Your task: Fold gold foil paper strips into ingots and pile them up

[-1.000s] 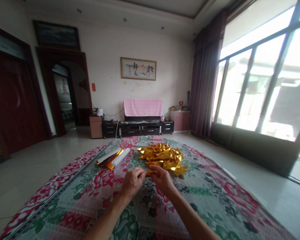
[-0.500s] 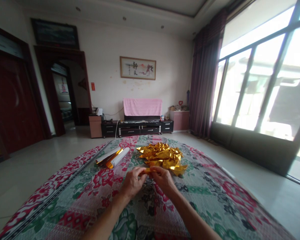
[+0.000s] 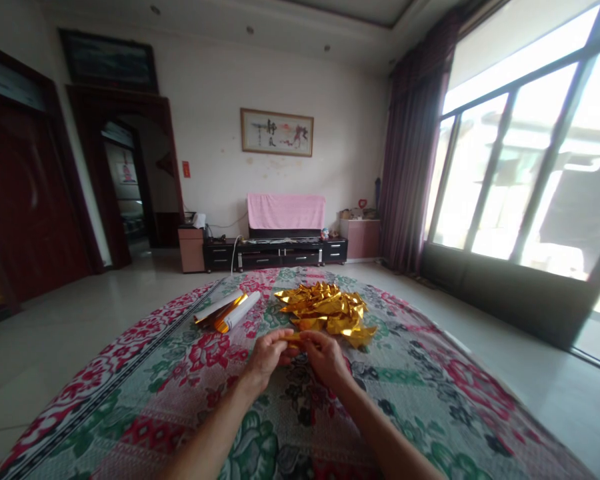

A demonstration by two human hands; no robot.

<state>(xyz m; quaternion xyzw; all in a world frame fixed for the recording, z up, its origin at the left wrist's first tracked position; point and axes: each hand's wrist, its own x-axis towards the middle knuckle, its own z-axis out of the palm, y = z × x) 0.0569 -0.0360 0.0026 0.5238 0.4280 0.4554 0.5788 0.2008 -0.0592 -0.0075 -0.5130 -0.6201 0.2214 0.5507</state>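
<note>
Just below the frame's centre, a small gold foil piece [image 3: 293, 339] is pinched in the closed fingertips of both left hand [image 3: 269, 353] and right hand [image 3: 325, 355], and might be torn by uneven pulling.

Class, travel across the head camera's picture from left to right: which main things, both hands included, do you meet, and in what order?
Dark red door → white-and-gold rolls → left hand → folded gold piece → right hand → purple curtain → large window.
</note>
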